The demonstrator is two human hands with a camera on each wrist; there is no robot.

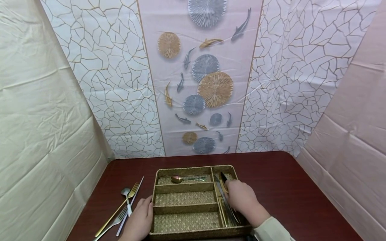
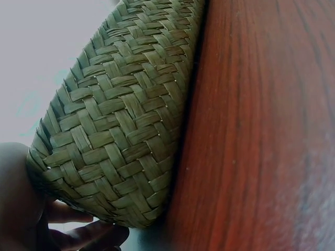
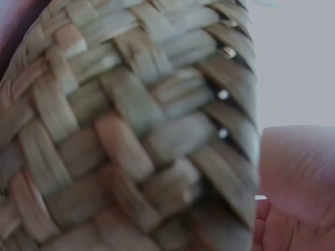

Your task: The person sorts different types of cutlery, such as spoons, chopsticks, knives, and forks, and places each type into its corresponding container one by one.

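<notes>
My left hand [image 1: 139, 217] rests against the outer left side of a woven tray [image 1: 184, 209], no thumb showing inside it. In the left wrist view its fingers [image 2: 78, 235] touch the tray's corner. Over the tray's right compartment, my right hand [image 1: 242, 197] holds a dark-ended piece of cutlery [image 1: 223, 177]; its fingertips are hidden from above. A silver knife [image 1: 221, 189] and gold-coloured cutlery [image 1: 223, 214] lie beside that hand in the same compartment. A coppery spoon [image 1: 177, 179] with an ornate handle lies in the back left compartment. The tray's wall [image 3: 125, 130] fills most of the right wrist view.
Left of the tray, a gold fork [image 1: 132, 190], a white-handled spoon [image 1: 125, 191], a silver fork [image 1: 120, 217] and a pale stick-like utensil [image 1: 140, 182] lie crossed on the dark red table [image 1: 286, 187]. Patterned cloth [image 1: 205, 127] hangs behind the table.
</notes>
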